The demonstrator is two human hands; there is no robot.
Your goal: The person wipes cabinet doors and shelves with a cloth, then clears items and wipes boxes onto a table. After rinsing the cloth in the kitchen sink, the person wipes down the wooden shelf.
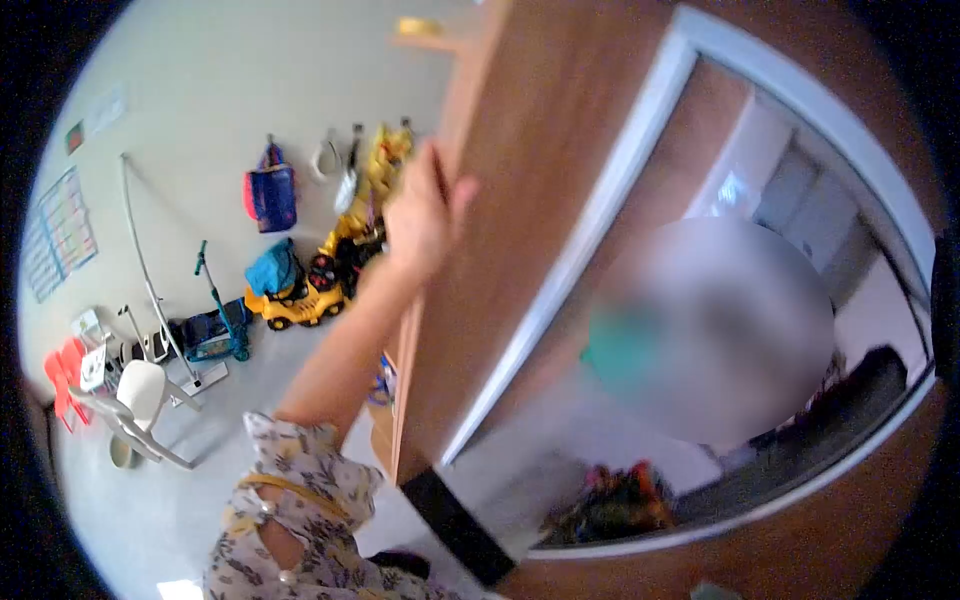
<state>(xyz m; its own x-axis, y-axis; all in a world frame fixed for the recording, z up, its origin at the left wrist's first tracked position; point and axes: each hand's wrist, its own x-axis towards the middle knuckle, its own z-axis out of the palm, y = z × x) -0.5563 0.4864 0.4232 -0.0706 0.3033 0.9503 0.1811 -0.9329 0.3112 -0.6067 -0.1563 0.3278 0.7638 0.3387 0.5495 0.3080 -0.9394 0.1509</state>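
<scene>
My left hand (pixel 425 215) is on the near vertical edge of a brown wooden panel (pixel 530 190), its thumb over the front face and its other fingers toward the side edge. Fixed to the panel is a mirror with a white frame (pixel 570 305), tilted in my view. A blurred round patch covers much of the reflection. A patterned sleeve (pixel 300 500) covers my upper arm. My right hand does not show.
Bags, including a blue one (pixel 272 195), hang on the wall. Below stand a yellow toy truck (pixel 305 303), a teal scooter (pixel 222 310), a white chair (pixel 143 393) and a long-handled mop (pixel 150 270). A black strip (pixel 460 530) crosses near the panel's bottom.
</scene>
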